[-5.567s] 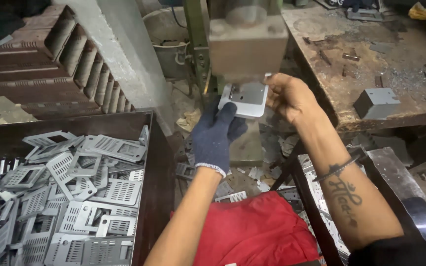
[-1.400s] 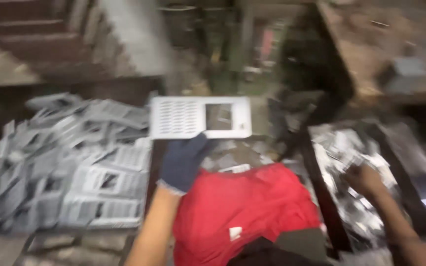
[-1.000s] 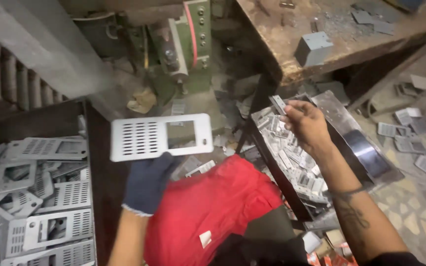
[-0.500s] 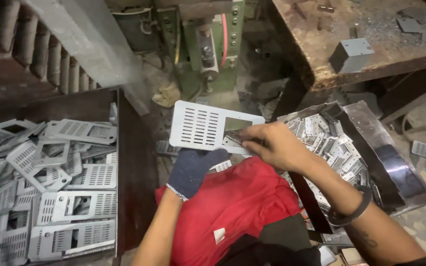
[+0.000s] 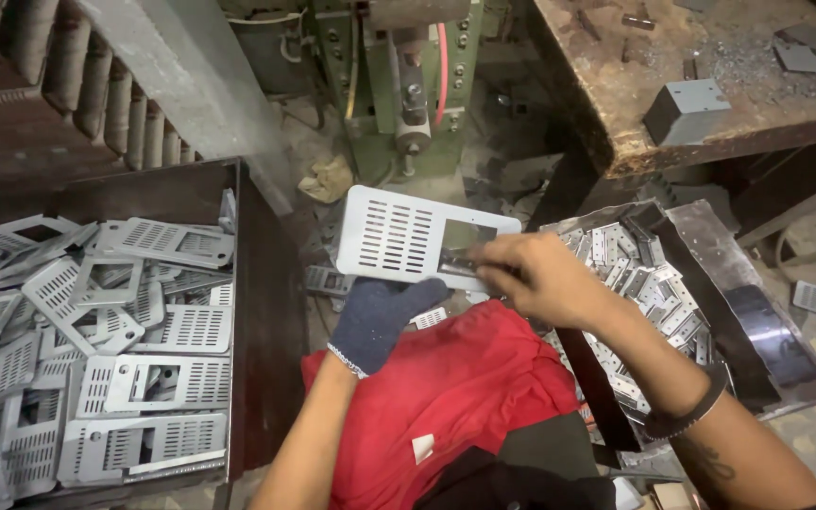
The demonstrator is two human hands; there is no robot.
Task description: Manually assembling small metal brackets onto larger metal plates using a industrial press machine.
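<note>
**Head view: slotted plate held at mid-frame, small piece pressed to its window**

Head camera looks down on my two hands just above centre of the frame. My left hand (image 5: 380, 316), in a dark knit glove, is closed on the lower edge of a grey perforated metal plate (image 5: 399, 236), holding it nearly flat over my red-clothed lap (image 5: 455, 397). My bare right hand (image 5: 535, 279) pinches a small metal piece (image 5: 462, 262) with its fingertips against the plate's rectangular cut-out.

I judge the plate to be thin, stiff sheet metal, light enough for one hand, with sharp stamped edges and slots; the glove suits that. It is best taken by a solid border, not across the slotted area, where it could flex. The small piece looks light and easy to drop, so a fingertip pinch fits.

At left, a dark bin (image 5: 257, 283) holds a heap of similar plates (image 5: 125, 378). At right, a tray (image 5: 710, 264) holds many small stamped pieces (image 5: 644, 312). A green press machine (image 5: 408, 85) stands at top centre, and a rusty workbench (image 5: 672, 57) at upper right.
</note>
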